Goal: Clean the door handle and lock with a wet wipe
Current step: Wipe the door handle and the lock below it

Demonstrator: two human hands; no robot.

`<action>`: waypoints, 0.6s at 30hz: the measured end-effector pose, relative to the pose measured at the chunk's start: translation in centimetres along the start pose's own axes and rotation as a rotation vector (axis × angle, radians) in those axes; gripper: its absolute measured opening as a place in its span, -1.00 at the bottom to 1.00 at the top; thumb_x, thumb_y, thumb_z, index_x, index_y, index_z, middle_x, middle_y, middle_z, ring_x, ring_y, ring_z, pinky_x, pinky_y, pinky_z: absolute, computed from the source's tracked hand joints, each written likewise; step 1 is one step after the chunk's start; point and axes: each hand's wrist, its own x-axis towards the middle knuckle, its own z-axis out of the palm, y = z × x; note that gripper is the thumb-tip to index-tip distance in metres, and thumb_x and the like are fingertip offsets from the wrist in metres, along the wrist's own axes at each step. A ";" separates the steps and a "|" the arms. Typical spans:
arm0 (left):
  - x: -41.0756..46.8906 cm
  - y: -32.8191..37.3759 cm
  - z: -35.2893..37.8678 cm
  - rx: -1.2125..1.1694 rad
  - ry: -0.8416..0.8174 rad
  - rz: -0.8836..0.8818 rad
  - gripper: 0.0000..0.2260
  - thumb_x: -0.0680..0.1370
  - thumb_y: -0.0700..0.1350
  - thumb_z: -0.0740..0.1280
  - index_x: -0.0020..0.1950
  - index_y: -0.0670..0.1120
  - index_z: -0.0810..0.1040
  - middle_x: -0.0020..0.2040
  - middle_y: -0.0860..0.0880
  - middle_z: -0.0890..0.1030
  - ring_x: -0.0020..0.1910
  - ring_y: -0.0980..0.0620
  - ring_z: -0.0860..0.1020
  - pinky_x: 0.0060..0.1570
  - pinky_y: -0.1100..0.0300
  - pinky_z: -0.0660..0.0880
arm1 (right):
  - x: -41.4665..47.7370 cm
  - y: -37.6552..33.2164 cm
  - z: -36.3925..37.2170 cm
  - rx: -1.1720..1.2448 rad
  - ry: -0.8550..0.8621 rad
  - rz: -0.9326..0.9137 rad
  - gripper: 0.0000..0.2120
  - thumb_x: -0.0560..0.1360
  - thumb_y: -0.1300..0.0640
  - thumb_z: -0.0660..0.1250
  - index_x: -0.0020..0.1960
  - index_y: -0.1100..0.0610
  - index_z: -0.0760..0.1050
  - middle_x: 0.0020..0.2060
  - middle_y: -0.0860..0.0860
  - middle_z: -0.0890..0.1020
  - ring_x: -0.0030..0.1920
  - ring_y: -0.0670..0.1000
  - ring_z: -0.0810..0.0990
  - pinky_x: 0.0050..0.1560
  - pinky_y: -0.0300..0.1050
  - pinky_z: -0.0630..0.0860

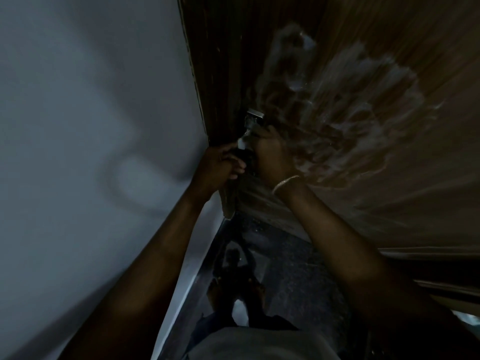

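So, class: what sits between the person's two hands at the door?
In the head view, a pale wipe and dark door hardware sit between the left hand and right hand; details are blurred.

There is a single view, taken from a wide-angle camera on the person's head, looking forward and steeply down along both forearms. It sits very close to the door, which fills the frame from twelve to three o'clock and leans with the lens curve. The pale wall takes the whole side from seven to eleven o'clock. The dark glossy floor shows at six o'clock, between the arms, far below. Both arms enter from the bottom edge and meet just left of centre, where the left hand and right hand are close together. The picture is dim and blurred.
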 end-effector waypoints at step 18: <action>0.0 0.4 -0.6 0.111 -0.032 -0.011 -0.53 0.57 -0.32 0.27 0.47 -0.06 0.45 -0.12 0.02 0.69 -0.11 0.00 0.66 -0.05 0.09 0.60 | -1.4 -2.4 1.7 -0.164 0.075 0.280 -0.66 0.63 0.15 0.25 0.37 0.21 0.48 0.34 0.15 0.48 0.15 0.26 0.45 0.15 0.08 0.45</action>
